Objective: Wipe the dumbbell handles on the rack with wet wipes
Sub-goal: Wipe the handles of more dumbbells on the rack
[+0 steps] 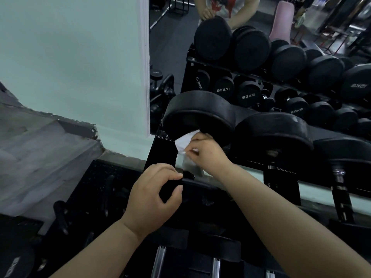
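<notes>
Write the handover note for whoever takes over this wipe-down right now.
Right hand: pinches the wet wipe beneath the far head of the leftmost dumbbell, where its handle lies hidden.
Left hand: grip curled round a black part at the near edge, too dark to identify.
Done: cannot tell.
Left: likely this handle, then the next dumbbell rightward and the rest.
</notes>
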